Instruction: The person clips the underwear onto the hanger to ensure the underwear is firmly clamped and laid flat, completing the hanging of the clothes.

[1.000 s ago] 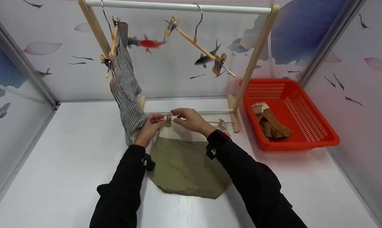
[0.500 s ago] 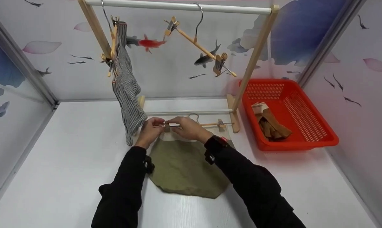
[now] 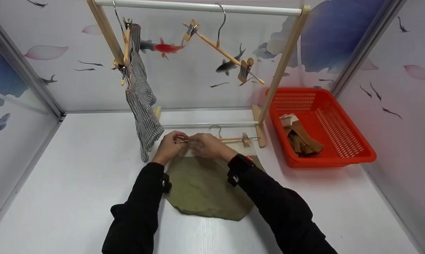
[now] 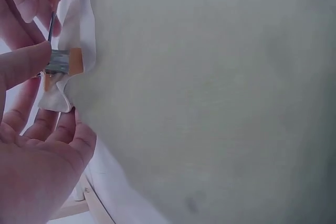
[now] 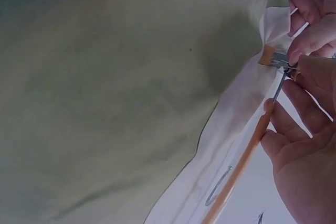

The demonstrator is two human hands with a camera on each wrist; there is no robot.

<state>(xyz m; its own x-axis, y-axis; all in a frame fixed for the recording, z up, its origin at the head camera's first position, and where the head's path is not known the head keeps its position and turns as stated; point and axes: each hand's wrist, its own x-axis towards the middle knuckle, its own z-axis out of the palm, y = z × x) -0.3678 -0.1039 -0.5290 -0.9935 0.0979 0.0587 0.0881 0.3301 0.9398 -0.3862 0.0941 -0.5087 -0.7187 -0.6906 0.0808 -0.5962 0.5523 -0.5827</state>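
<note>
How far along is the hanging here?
Done: the striped garment hangs clipped on the rack. In hand: the left hand and right hand are at a clip on the green garment. Likely left: hanging it, since it lies on the table, then perhaps the brown cloth in the basket; a rack hanger is bare.

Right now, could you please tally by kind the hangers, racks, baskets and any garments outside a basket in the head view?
Hangers: 3 (upper left hanger, bare hanger, low hanger)
Garments outside a basket: 2 (striped garment, green garment)
Racks: 1 (wooden rack)
Baskets: 1 (red basket)
Total: 7
</note>
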